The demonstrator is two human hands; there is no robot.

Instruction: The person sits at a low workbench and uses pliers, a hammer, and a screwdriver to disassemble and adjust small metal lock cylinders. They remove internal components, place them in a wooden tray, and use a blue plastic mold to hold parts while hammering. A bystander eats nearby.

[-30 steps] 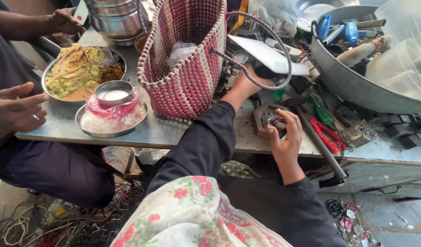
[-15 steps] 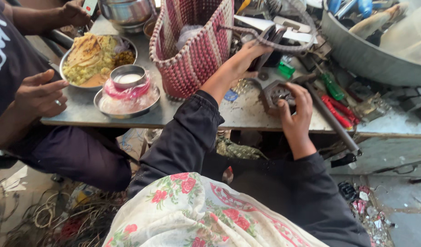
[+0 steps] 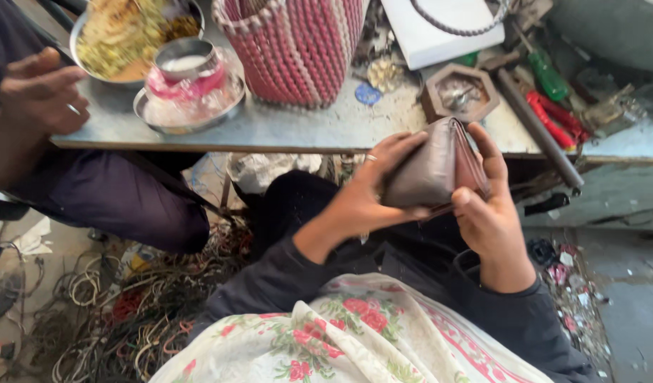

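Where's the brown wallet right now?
In the head view, right of centre: the brown wallet sits between the left hand and right hand, just below the table edge.

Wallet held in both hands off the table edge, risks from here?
1. The brown wallet is held by the left hand and right hand in front of the table, over nothing. If the grip slips, it probably drops toward the tangled wires on the floor.
2. It looks partly open at the top, so contents might spill if tilted.
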